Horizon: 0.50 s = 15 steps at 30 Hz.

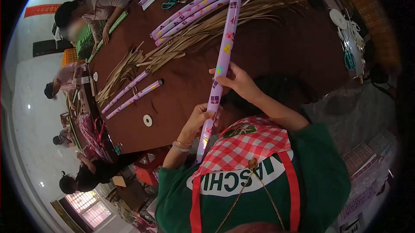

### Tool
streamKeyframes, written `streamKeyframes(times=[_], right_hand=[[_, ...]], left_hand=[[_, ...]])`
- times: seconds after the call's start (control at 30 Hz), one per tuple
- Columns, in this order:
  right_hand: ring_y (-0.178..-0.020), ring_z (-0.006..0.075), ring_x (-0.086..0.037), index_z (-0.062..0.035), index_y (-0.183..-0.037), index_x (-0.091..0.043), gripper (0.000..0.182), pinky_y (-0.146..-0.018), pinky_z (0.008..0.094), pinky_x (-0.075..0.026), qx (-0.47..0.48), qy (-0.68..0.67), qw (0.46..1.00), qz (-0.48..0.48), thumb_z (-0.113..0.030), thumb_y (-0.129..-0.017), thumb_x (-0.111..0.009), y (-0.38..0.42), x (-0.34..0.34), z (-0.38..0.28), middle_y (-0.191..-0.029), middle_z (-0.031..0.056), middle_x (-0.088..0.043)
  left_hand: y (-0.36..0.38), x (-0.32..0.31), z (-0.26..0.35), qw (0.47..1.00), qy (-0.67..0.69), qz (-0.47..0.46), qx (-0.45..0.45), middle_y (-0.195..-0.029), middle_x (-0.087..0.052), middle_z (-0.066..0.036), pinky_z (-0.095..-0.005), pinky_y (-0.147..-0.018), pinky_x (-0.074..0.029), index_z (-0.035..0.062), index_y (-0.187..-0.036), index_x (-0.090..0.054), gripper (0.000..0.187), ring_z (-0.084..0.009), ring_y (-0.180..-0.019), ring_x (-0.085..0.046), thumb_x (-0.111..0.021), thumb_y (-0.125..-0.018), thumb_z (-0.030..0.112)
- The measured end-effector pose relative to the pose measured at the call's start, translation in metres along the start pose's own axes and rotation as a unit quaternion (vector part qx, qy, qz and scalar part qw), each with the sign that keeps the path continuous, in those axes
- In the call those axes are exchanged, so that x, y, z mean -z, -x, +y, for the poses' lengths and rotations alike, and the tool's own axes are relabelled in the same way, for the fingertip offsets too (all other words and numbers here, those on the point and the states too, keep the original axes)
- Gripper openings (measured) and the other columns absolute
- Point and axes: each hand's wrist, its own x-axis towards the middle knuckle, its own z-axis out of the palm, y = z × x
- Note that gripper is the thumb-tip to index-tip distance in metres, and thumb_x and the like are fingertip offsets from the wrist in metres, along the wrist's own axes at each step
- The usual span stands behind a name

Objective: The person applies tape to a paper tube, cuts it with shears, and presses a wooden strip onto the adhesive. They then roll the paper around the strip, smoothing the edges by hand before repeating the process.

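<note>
A long lilac tube (pixel 226 43) printed with small colourful gift shapes slants across the view, from my apron up over the dark table. My left hand (pixel 202 117), with bracelets at the wrist, is closed round its lower part. Higher up, my right hand (pixel 237 81) grips the same tube with thumb and fingers. Beyond the tube's far end, several similar tubes (pixel 194 13) lie side by side. A bundle of flat brown strips (pixel 173 53) spreads over the table under and beside the tube. Two shorter patterned tubes (pixel 135 98) rest at the left.
The brown table (pixel 276 49) carries teal-handled scissors (pixel 171 2) and a white tape roll (pixel 148 120). At the right edge are another white roll (pixel 338 19) and teal scissors (pixel 349 59). Co-workers sit at the left; one person's arm (pixel 113 19) rests on the table. A red stool (pixel 147 168) stands below.
</note>
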Motion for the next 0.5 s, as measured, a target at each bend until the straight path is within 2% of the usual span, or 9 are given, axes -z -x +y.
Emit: streamKeyframes(times=[0.13,0.2,0.27,0.37,0.43,0.47,0.5], right_hand=[[-0.091,0.0131,-0.054,-0.0005,-0.117,-0.040,0.047,-0.081,0.0267,-0.045,-0.026,-0.022,0.998,-0.057,-0.011,-0.078,-0.064,0.013,-0.003,0.007,-0.113,0.0091,-0.054],[-0.091,0.0145,-0.054,0.0007,-0.113,-0.043,0.048,-0.083,0.0259,-0.043,-0.075,0.060,0.988,-0.120,-0.012,-0.074,-0.068,0.016,-0.004,0.019,-0.100,0.0086,-0.058],[-0.090,0.0151,-0.055,0.0003,-0.112,-0.044,0.050,-0.084,0.0246,-0.042,-0.098,0.030,0.984,-0.145,-0.013,-0.072,-0.070,0.021,-0.008,0.012,-0.099,0.0085,-0.058],[-0.086,0.0136,-0.055,-0.0001,-0.113,-0.044,0.045,-0.080,0.0243,-0.043,-0.114,0.050,0.979,-0.164,-0.016,-0.077,-0.066,0.015,-0.005,0.018,-0.096,0.0076,-0.058],[-0.094,0.0127,-0.053,-0.0008,-0.116,-0.042,0.042,-0.085,0.0265,-0.043,-0.118,-0.002,0.989,-0.086,-0.022,-0.084,-0.058,0.004,-0.001,0.013,-0.107,0.0081,-0.055],[-0.093,0.0118,-0.053,0.0000,-0.117,-0.042,0.040,-0.084,0.0253,-0.043,-0.133,-0.029,0.988,-0.078,-0.026,-0.088,-0.051,0.001,0.001,0.008,-0.108,0.0083,-0.055],[-0.093,0.0118,-0.053,0.0000,-0.117,-0.042,0.040,-0.084,0.0253,-0.043,-0.135,-0.030,0.987,-0.078,-0.026,-0.088,-0.051,-0.002,0.001,0.006,-0.108,0.0083,-0.055]], left_hand=[[0.000,-0.001,0.003,1.000,0.020,0.014,0.003,-0.072,-0.056,-0.004,-0.0218,-0.052,-0.046,-0.0030,-0.093,-0.055,0.029,-0.0108,-0.055,-0.055,-0.056,-0.075,0.020],[-0.004,0.006,-0.001,1.000,0.005,0.025,0.003,-0.072,-0.056,-0.005,-0.0220,-0.052,-0.046,-0.0030,-0.093,-0.055,0.028,-0.0110,-0.054,-0.055,-0.055,-0.075,0.019],[-0.006,0.009,0.000,1.000,0.009,0.018,0.003,-0.072,-0.056,-0.005,-0.0219,-0.052,-0.046,-0.0031,-0.094,-0.055,0.030,-0.0112,-0.054,-0.055,-0.056,-0.075,0.020],[-0.008,0.011,0.002,1.000,0.011,-0.005,0.002,-0.073,-0.056,-0.005,-0.0219,-0.052,-0.046,-0.0035,-0.097,-0.055,0.032,-0.0115,-0.054,-0.055,-0.056,-0.076,0.020],[-0.009,0.006,0.003,0.999,0.035,-0.012,-0.003,-0.073,-0.057,-0.006,-0.0220,-0.052,-0.046,-0.0040,-0.099,-0.054,0.034,-0.0120,-0.054,-0.055,-0.057,-0.076,0.020],[-0.009,0.005,0.003,0.999,0.036,-0.010,-0.003,-0.073,-0.057,-0.006,-0.0220,-0.052,-0.046,-0.0040,-0.099,-0.054,0.034,-0.0120,-0.054,-0.055,-0.057,-0.076,0.020],[-0.009,0.004,0.003,0.999,0.045,-0.016,-0.007,-0.073,-0.056,-0.005,-0.0221,-0.052,-0.047,-0.0042,-0.100,-0.053,0.034,-0.0120,-0.054,-0.055,-0.056,-0.076,0.020]])
